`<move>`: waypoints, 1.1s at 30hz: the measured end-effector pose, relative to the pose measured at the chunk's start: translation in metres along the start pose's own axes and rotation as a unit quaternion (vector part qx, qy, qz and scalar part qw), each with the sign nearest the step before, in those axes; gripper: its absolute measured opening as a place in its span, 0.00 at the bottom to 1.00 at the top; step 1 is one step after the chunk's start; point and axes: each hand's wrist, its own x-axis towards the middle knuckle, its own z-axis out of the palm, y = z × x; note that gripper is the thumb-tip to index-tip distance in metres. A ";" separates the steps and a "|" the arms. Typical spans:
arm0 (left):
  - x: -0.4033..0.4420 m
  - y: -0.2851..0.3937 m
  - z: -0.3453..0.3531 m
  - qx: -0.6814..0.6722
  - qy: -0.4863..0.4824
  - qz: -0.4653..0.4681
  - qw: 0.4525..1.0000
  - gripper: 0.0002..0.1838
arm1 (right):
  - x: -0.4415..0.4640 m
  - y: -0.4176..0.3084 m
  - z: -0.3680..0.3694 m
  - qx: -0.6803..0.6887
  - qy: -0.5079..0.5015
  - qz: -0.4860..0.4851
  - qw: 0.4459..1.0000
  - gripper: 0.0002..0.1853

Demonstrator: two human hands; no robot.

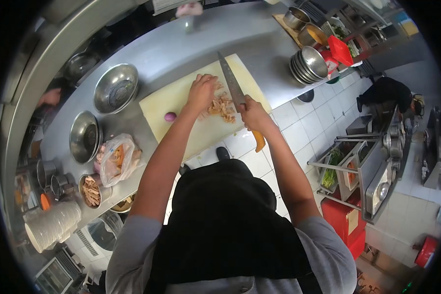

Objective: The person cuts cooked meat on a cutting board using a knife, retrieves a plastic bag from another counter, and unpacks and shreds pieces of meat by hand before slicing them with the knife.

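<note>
A pale cutting board (157,105) lies on the steel counter, with a pile of chopped brownish pieces (223,107) near its middle. My right hand (254,115) is closed round a large knife (232,83) with a yellow-orange handle; its blade points away from me, beside the pieces. My left hand (202,92) rests over the left part of the pile, fingers bent; whether it pinches any pieces is hidden. A small purple onion (170,116) sits on the board left of my left forearm.
Steel bowls (115,88), a plastic bag (118,158) of food and a pot (91,191) of cut strips stand at left. Stacked bowls (308,66) and a red container (339,50) are at the upper right. A person (387,94) bends down at far right.
</note>
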 end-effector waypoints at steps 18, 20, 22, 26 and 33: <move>-0.117 0.015 -0.079 0.042 0.037 -0.017 0.998 0.10 | -0.022 0.003 0.082 -0.027 -0.050 -0.076 0.995 0.16; -0.125 0.027 -0.078 0.043 0.052 -0.061 0.996 0.11 | -0.014 -0.005 0.103 -0.037 -0.073 -0.079 0.993 0.16; -0.137 0.023 -0.068 0.020 0.051 -0.085 0.995 0.11 | -0.012 -0.004 0.113 -0.048 -0.099 -0.086 0.990 0.16; -0.136 0.010 -0.042 -0.014 0.095 -0.059 0.994 0.13 | 0.000 0.024 0.116 -0.097 -0.058 -0.114 0.987 0.17; -0.124 0.029 -0.038 -0.175 0.018 -0.125 0.976 0.14 | 0.002 0.006 0.077 -0.133 -0.035 -0.096 0.986 0.18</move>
